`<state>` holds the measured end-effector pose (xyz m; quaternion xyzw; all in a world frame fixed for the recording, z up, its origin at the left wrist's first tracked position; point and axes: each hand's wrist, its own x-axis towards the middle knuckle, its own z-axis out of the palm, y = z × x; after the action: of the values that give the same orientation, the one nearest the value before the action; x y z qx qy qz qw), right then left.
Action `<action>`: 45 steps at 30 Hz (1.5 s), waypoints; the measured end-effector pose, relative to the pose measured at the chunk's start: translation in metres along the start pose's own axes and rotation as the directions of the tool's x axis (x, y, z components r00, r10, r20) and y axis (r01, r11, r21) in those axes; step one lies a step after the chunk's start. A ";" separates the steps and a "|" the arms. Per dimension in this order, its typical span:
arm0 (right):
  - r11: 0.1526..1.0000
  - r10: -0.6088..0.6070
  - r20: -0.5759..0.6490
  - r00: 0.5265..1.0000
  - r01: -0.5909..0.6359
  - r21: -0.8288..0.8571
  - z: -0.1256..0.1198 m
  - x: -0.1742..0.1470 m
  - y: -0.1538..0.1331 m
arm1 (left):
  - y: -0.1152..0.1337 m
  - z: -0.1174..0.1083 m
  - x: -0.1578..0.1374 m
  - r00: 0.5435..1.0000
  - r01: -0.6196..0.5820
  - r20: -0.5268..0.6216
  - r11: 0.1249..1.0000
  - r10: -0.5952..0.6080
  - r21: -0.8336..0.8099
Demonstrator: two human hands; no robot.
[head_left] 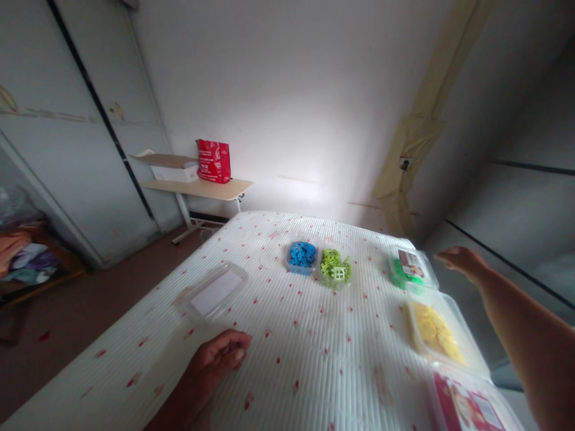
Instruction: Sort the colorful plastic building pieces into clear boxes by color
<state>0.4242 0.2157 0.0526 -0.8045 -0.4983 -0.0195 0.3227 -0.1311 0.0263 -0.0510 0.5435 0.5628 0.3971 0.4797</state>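
My left hand [221,354] is held over the near part of the cloth-covered table, fingers curled together, with nothing visible in it. Beyond it lies a clear plastic lid or tray [215,292] with a pale rectangle inside. At the right edge, my right hand [462,261] hovers beside a clear box of green pieces [408,272], its fingers stretched to the left and apart from the box. Further in stand a clear container of blue pieces [302,254] and, touching it, one of lime-green pieces [333,266], with a pale window-shaped piece [339,273] on top.
Along the right edge are a box of yellow pieces [435,335] and a pink-labelled box [467,404]. The patterned white cover [287,359] spreads beneath everything. By the wall, a small side table [211,189] carries a red bag [214,161] and a white carton [175,173].
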 end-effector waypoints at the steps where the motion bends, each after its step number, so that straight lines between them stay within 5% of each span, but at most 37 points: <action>1: 0.999 -0.034 0.080 0.996 0.037 -0.029 -0.003 0.002 -0.013 | 0.000 0.001 0.000 1.000 -0.004 -0.005 1.000 0.004 0.006; 4: 0.964 -0.237 0.188 0.953 0.255 -0.080 -0.006 -0.004 -0.071 | -0.002 0.003 0.000 0.996 -0.030 -0.081 0.999 0.033 0.037; 6: 0.912 -0.386 0.264 0.884 0.408 -0.032 0.000 -0.017 -0.119 | -0.004 0.004 -0.001 0.977 -0.111 -0.169 0.988 0.128 0.106; 9: 0.853 -0.501 0.355 0.789 0.520 0.050 0.022 -0.050 -0.191 | -0.008 0.001 -0.001 0.875 -0.301 -0.292 0.906 0.386 0.297; 11: 0.782 -0.581 0.463 0.669 0.617 0.090 0.041 -0.080 -0.232 | -0.010 -0.005 0.000 0.793 -0.358 -0.330 0.830 0.512 0.428; 14: 0.629 -0.593 0.639 0.490 0.777 -0.013 0.070 -0.130 -0.276 | -0.015 -0.018 0.003 0.717 -0.305 -0.371 0.744 0.590 0.594; 16: 0.601 -0.565 0.671 0.479 0.796 -0.062 0.088 -0.162 -0.290 | -0.019 -0.025 0.006 0.698 -0.222 -0.378 0.686 0.608 0.693; 23: 0.616 -0.532 0.567 0.629 0.747 -0.250 0.115 -0.236 -0.282 | -0.029 -0.031 0.014 0.779 0.040 -0.349 0.515 0.521 0.857; 27: 0.615 -0.579 0.524 0.625 0.756 -0.223 0.111 -0.259 -0.276 | -0.027 -0.032 0.016 0.822 0.083 -0.338 0.490 0.459 0.868; 35: 0.609 -0.617 0.600 0.509 0.792 -0.047 0.078 -0.315 -0.266 | -0.019 -0.034 0.015 0.828 0.106 -0.374 0.539 0.417 0.835; 42: 0.558 -0.678 0.681 0.275 0.796 0.234 0.041 -0.365 -0.251 | -0.012 -0.032 0.011 0.843 0.154 -0.384 0.515 0.377 0.843; 45: 0.590 -0.675 0.693 0.254 0.749 0.300 0.025 -0.369 -0.252 | -0.010 -0.031 0.010 0.850 0.181 -0.394 0.509 0.350 0.842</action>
<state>0.0262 0.0124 0.0284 -0.4344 -0.8884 0.1484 0.0045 -0.1628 0.0373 -0.0552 0.6074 0.7617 0.2212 -0.0434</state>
